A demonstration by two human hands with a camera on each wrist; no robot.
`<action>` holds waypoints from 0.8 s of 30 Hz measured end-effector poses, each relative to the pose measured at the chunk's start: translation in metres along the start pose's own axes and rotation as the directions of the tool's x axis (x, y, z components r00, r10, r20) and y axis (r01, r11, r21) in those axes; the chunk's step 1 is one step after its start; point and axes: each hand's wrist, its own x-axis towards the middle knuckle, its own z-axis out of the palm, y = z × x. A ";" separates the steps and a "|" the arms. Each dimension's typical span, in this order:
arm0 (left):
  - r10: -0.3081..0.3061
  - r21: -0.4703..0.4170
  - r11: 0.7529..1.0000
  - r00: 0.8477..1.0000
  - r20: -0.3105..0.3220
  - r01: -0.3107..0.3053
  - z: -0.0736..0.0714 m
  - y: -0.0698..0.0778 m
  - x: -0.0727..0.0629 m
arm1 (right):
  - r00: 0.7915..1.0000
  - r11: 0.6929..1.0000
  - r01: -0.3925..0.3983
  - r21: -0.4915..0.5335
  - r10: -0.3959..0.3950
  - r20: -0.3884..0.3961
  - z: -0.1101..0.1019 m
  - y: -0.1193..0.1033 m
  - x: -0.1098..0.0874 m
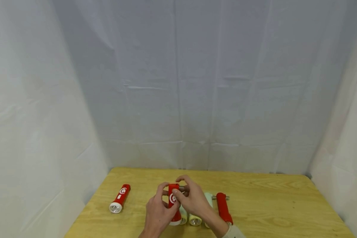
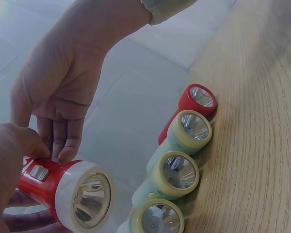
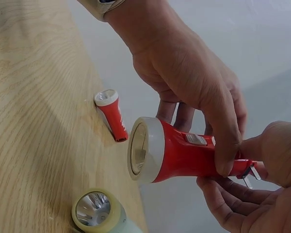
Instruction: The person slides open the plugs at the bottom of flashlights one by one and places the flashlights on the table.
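A red flashlight (image 1: 173,188) with a white head is held off the table between both hands. My left hand (image 1: 159,211) grips its body, fingers and thumb on opposite sides. At the tail end, my right hand (image 1: 196,200) pinches it between thumb and fingers. Two metal plug prongs (image 3: 254,173) stick out from the tail beside the right fingers. In the left wrist view the white head and lens (image 2: 92,199) face the camera, with a grey slide switch (image 2: 39,173) on the body. Part of the body is hidden behind the fingers.
Another red flashlight (image 1: 121,198) lies on the left of the wooden table (image 1: 270,198). Right of the hands, three pale green flashlights (image 2: 160,182) and a red one (image 1: 223,208) lie in a row. White sheeting (image 1: 196,99) surrounds the table at back and sides.
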 end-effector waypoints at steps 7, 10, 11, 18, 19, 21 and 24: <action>-0.002 -0.008 1.000 1.000 -0.017 0.002 -0.002 0.002 0.002 | 1.000 0.999 -0.023 0.037 0.024 -0.019 -0.003 0.002 -0.002; -0.006 -0.010 1.000 1.000 -0.030 0.005 -0.004 0.003 0.004 | 0.999 0.999 -0.027 0.041 0.028 -0.034 -0.005 0.004 -0.004; -0.006 -0.011 1.000 0.999 -0.032 0.005 -0.004 0.003 0.005 | 0.999 0.998 -0.030 0.047 0.032 -0.038 -0.005 0.004 -0.005; -0.007 -0.018 1.000 0.999 -0.041 0.006 -0.009 0.004 0.009 | 0.998 0.994 -0.036 0.106 0.041 -0.045 -0.005 0.009 -0.014; -0.013 -0.020 1.000 0.999 -0.041 0.012 -0.010 0.003 0.009 | 0.998 0.994 -0.032 0.108 0.038 -0.046 -0.003 0.010 -0.015; -0.029 -0.021 0.999 0.999 -0.037 0.028 -0.011 0.002 0.009 | 0.998 0.995 -0.032 0.098 0.038 -0.052 0.000 0.012 -0.019; -0.045 -0.024 0.999 0.998 -0.035 0.045 -0.011 0.001 0.010 | 0.997 0.995 -0.051 0.087 0.055 -0.046 0.006 0.013 -0.024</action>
